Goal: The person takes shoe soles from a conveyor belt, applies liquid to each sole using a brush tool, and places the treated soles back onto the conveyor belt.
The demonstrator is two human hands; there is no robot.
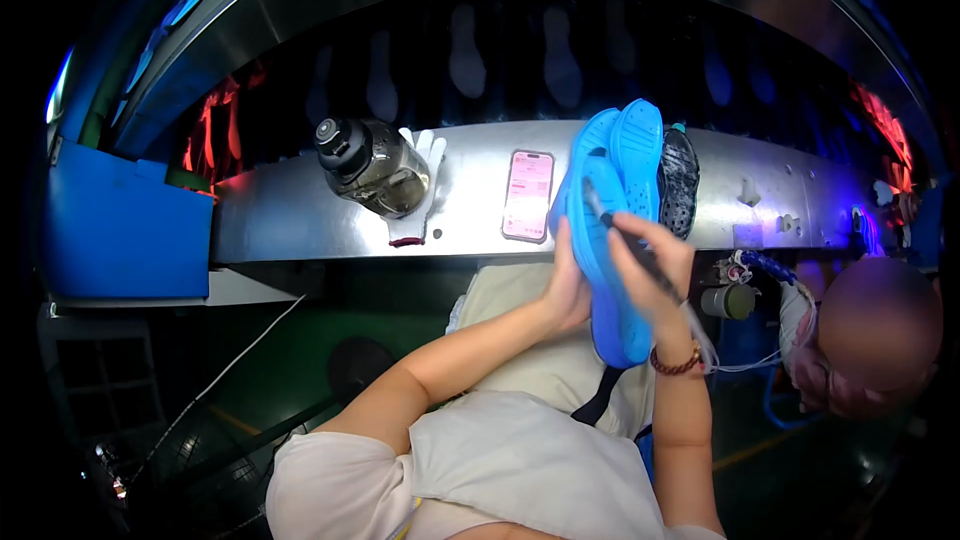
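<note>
Running near to far over the front edge of the desk (468,185), the blue shoe sole (603,265) sits between both hands: the left hand (568,288) clasps its left side; the right hand (657,265), pinching a brush-like tool (603,211), angles leftward over its far half

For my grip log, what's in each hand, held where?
Left hand: blue sole, by its side. Right hand: brush-like tool, by its dark handle.

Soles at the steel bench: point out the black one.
The black sole, lying on the bench just right of the blue soles; its dark colour sets it apart from them.
</note>
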